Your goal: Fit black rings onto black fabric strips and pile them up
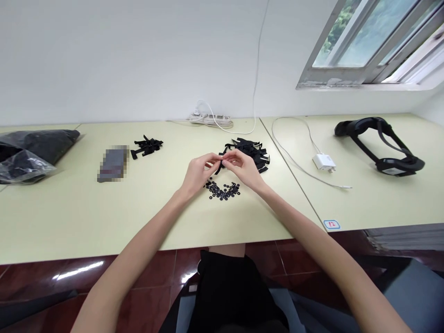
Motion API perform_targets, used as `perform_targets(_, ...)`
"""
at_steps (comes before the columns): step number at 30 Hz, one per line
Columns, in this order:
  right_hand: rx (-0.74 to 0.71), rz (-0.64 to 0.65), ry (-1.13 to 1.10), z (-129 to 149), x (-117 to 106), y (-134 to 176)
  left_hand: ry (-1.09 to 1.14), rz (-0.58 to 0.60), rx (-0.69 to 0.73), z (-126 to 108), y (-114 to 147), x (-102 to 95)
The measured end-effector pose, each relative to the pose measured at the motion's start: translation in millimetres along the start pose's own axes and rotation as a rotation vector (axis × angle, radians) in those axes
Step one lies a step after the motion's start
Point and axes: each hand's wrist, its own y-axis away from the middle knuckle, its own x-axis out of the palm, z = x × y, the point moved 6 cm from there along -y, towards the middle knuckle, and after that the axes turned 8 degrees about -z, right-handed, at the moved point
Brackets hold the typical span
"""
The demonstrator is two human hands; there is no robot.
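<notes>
My left hand (200,172) and my right hand (242,167) meet fingertip to fingertip above the table, both pinched closed. Between them is a short black strap (218,169), one end hanging below the fingers. Whether a small washer is also in the pinch I cannot tell. Just beyond my right hand lies a heap of black straps (250,147). Nearer to me, under the hands, small black ring-shaped washers (224,192) are scattered in a curved pile. A smaller group of black straps (147,146) lies off to the left.
On the left are a blurred-out grey object (114,163) and a clear plastic bag with black material (38,155). A power strip (211,120) sits by the wall. To the right are a white charger (324,162) with cable and a black headset (379,143). The table (86,222) ends before my lap.
</notes>
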Motion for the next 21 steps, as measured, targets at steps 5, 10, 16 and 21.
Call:
perform_targets(5, -0.001, -0.019, -0.025, 0, -4, 0, 0.12, 0.04, -0.079, 0, 2, 4.1)
perform_targets(10, 0.05, 0.001, -0.042, -4, -1, 1, 0.176, 0.049, -0.155, 9, 0, 3.2)
perform_targets(16, 0.026, -0.035, 0.176, -16, -12, -2, 0.227, -0.252, -0.338, 48, -14, -38.4)
perform_targets(21, -0.079, 0.005, 0.441, -27, -25, -3, 0.2, -0.541, -0.349, 80, -22, -81.7)
